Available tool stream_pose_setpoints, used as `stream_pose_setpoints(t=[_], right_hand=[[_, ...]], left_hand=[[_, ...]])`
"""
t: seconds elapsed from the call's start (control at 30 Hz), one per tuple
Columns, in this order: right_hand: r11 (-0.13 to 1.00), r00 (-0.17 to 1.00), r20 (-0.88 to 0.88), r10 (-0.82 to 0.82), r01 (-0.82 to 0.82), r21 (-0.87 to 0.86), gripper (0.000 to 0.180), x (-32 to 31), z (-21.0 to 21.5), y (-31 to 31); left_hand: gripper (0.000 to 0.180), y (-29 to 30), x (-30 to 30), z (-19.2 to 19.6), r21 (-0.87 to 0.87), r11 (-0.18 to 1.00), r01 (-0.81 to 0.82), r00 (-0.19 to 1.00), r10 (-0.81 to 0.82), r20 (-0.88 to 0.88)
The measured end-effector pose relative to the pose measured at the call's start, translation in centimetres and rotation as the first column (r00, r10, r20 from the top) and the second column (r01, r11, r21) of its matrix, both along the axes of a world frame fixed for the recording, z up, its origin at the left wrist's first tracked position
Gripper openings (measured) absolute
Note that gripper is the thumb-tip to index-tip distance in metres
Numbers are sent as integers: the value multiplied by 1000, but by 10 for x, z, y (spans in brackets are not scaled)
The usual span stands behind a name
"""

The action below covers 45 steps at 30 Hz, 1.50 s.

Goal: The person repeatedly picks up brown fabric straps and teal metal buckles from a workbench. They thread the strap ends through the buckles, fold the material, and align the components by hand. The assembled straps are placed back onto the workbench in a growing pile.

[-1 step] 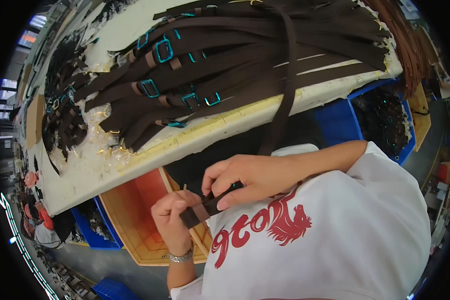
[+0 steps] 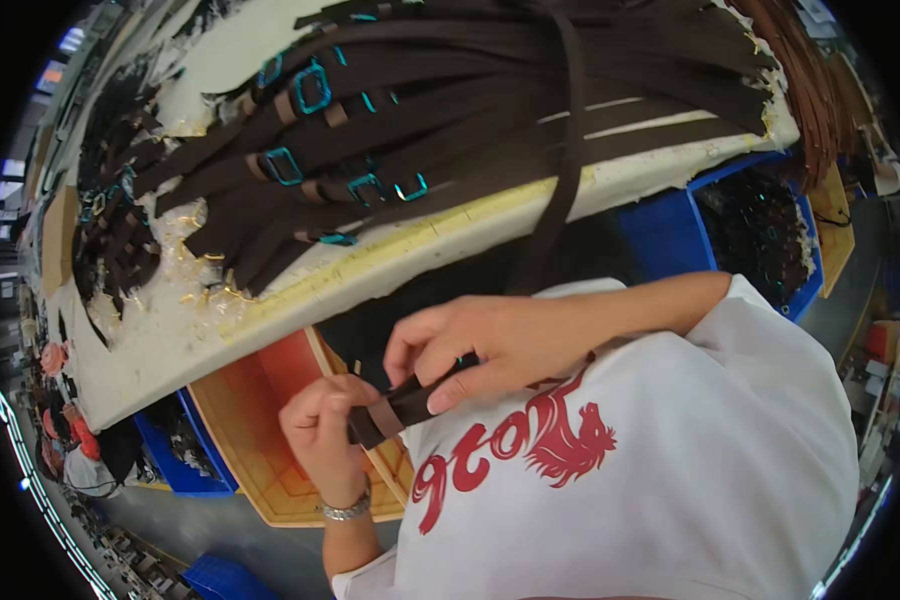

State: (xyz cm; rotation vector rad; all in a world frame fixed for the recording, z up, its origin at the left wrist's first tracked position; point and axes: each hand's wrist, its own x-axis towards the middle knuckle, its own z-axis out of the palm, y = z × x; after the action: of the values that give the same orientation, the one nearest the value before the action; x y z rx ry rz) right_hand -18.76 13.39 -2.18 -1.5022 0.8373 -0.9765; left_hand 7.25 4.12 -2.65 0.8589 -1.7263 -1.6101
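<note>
My left hand pinches the end of a dark brown strap; my right hand grips it near a lighter loop. I observe the strap between my shirt and the counter, where buckled straps lie.

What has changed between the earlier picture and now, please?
The whole scene sits slightly farther left and up, so mainly the view shifted. Neither the left hand nor the right hand let go: both still hold the strap. Other straps stay on the table.
</note>
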Motion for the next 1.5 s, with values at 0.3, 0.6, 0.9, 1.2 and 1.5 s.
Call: stream_pose_setpoints(t=[0.3,0.6,0.9,1.2,1.5], right_hand=[[948,992,-87,91,-113,-297,20,-12,-8,26],[981,981,-19,-191,191,16,14,7,-9,27],[968,976,172,-132,89,235,40,-8,1,8],[650,804,564,186,-532,543,48,-12,-13,-9],[694,970,157,185,-242,679,40,-17,33,18]], left_hand=[[41,1,35,-8,-109,973,204,973,-189,136],[32,11,-20,9,-373,815,444,892,-363,269],[46,15,-13,-4,-31,959,282,957,-278,84],[26,-19,10,-7,73,953,293,956,-291,-46],[69,5,-46,69,-501,419,758,649,-406,643]])
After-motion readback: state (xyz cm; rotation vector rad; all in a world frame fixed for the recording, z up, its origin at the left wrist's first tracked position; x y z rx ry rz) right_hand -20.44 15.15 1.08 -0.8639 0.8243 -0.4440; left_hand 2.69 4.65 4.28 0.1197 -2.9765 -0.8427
